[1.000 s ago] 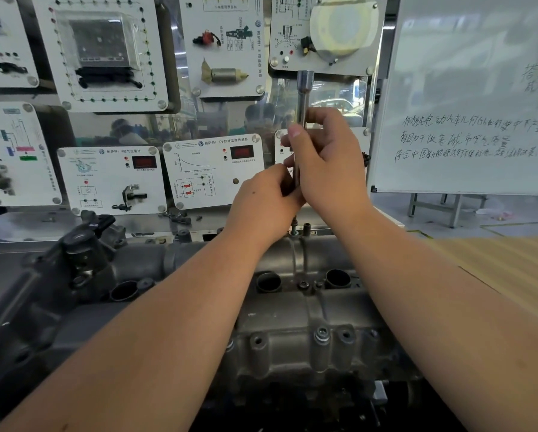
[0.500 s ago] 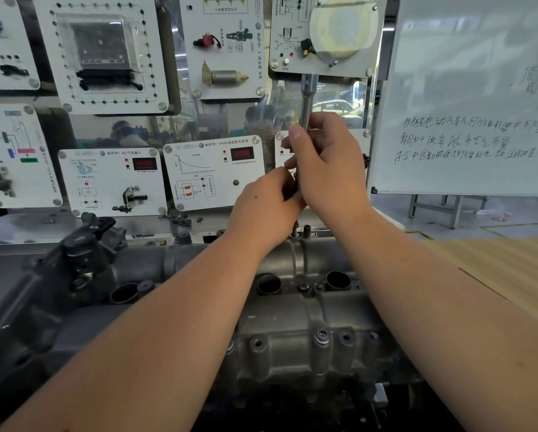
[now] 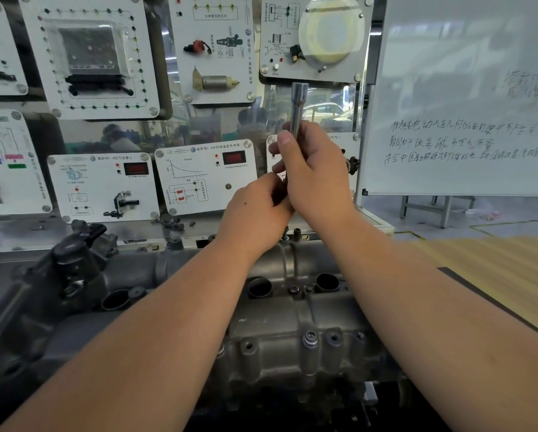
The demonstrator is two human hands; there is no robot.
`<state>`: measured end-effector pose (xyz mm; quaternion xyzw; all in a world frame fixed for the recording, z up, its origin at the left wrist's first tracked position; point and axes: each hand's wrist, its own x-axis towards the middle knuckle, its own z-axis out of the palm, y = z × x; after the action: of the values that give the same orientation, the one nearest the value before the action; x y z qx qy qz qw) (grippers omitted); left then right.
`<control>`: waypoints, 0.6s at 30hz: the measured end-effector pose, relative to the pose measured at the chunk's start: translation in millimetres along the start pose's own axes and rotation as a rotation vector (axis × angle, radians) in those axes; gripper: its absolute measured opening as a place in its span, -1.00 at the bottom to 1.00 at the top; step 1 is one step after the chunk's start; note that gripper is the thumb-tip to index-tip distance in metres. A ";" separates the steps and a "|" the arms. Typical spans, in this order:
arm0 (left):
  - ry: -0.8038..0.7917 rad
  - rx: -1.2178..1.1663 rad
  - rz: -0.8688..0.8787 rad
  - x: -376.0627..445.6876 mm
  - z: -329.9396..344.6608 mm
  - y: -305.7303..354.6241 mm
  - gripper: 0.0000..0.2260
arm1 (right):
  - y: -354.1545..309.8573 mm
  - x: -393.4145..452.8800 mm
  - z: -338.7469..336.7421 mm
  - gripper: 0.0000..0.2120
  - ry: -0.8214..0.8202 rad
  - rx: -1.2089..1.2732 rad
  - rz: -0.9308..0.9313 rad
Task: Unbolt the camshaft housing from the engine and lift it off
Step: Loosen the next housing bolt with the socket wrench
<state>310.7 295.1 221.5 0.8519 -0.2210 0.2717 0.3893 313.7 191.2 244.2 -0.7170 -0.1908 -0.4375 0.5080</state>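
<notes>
1. Background is filled by white training panels (image 3: 205, 179) with gauges and diagrams, mounted behind the engine; a handwritten whiteboard (image 3: 467, 98) is seen at right.
2. A wooden bench (image 3: 510, 275) surface is seen at right, beside the engine.
3. A black plastic part (image 3: 74, 254) is seen at the engine's left end, well apart from both hands.
4. The camshaft housing (image 3: 292, 332) lies low in the middle of the view, grey metal, seated on the engine; round openings are seen along its top and bolt bosses along its near edge.
5. Much of the housing is covered by the two forearms, which cross over it toward the far edge.
6. A metal socket tool (image 3: 298, 107) is held upright above the far edge of the housing, its top end sticking out above the fingers.
7. The right hand (image 3: 314, 173) is wrapped round the tool's shaft, fingers and thumb curled on it.
8. The left hand (image 3: 255, 213) is placed just below and touching the right one, fingers curled in at the tool's lower part; the exact grip there is hidden by the hands.
9. The tool's lower tip is mostly hidden; a small bolt (image 3: 284, 235) is seen just beneath the hands at the housing's far edge.
10. The housing is below both hands, not gripped by either.
</notes>
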 end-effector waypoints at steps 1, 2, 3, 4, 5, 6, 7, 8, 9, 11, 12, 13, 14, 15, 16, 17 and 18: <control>-0.005 -0.006 0.005 -1.3 0.2 0.9 -0.89 | -0.8 -0.1 0.0 -0.79 -0.007 -0.013 0.004; -0.012 -0.006 0.012 -2.3 0.2 1.7 -0.88 | -1.0 0.2 0.1 -0.77 -0.012 -0.020 0.006; -0.020 -0.002 0.020 -2.7 0.0 2.1 -0.87 | -1.7 0.1 -0.2 -0.76 -0.017 -0.026 0.005; -0.026 0.004 0.026 -2.4 -0.4 2.0 -0.87 | -1.2 0.4 -0.2 -0.76 -0.023 -0.022 0.006; -0.028 0.008 0.029 -1.9 -1.0 1.7 -0.88 | -1.9 0.2 -0.1 -0.76 -0.028 -0.022 0.004; -0.025 0.010 0.028 -1.2 -1.5 1.4 -0.88 | -2.1 -0.1 0.0 -0.79 -0.028 -0.017 -0.002; -0.019 0.010 0.024 -0.4 -2.0 1.0 -0.88 | -2.6 -0.7 -0.2 -0.85 -0.026 -0.009 -0.009; -0.014 0.006 0.016 0.5 -2.3 0.4 -0.88 | -2.1 -0.7 -0.7 -0.94 -0.019 0.014 -0.011; -0.007 -0.001 0.006 0.9 -2.5 0.0 -0.88 | -2.1 -0.8 -1.1 -0.94 -0.001 0.037 -0.002; 0.007 -0.014 -0.013 1.0 -2.2 -0.5 -0.86 | -1.0 0.0 -1.7 -0.87 0.018 0.057 0.002; 0.010 -0.017 -0.013 0.7 -1.6 -0.6 -0.86 | -0.7 0.5 -1.6 -0.87 0.019 0.055 -0.002; 0.009 -0.018 -0.005 0.2 -0.6 -0.9 -0.86 | -0.9 0.7 -1.4 -0.91 0.015 0.046 -0.007; 0.006 -0.017 0.008 -0.4 0.2 -1.0 -0.87 | -0.2 1.3 -0.9 -0.96 0.014 0.043 -0.009; 0.002 -0.017 0.020 -1.3 0.7 -0.8 -0.87 | 0.3 1.9 -0.3 -0.94 0.016 0.045 -0.003; -0.001 -0.016 0.026 -1.9 0.9 -0.6 -0.86 | 0.9 2.4 0.0 -0.91 0.018 0.048 0.004; -0.002 -0.016 0.029 -1.7 0.8 -0.6 -0.84 | 1.0 2.7 0.3 -0.88 0.019 0.046 0.012; 0.000 -0.013 0.029 -1.0 0.6 -0.9 -0.82 | 1.4 3.0 0.6 -0.87 0.017 0.050 0.017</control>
<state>310.6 295.3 220.1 0.8462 -0.2350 0.2758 0.3908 316.5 190.7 245.8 -0.7020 -0.1911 -0.4343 0.5310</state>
